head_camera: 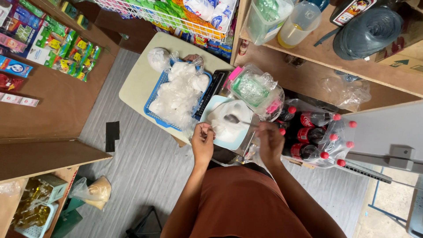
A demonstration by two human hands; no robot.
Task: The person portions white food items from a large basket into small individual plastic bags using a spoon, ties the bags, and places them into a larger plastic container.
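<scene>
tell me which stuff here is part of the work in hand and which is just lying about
In use: right hand with spoon, left hand, white powder bag, scale, blue basket of filled bags.
Lying about: soda bottles, snack packets, jug.

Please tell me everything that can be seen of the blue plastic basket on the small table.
The blue plastic basket is a shallow rectangular tray with latticed walls. It lies flat and slightly askew on the pale rounded table, left of the black weighing scale. It is heaped with small clear knotted bags of white powder, which hide most of its floor and far rim; only its left wall and near corner show. Neither hand touches it.
</scene>
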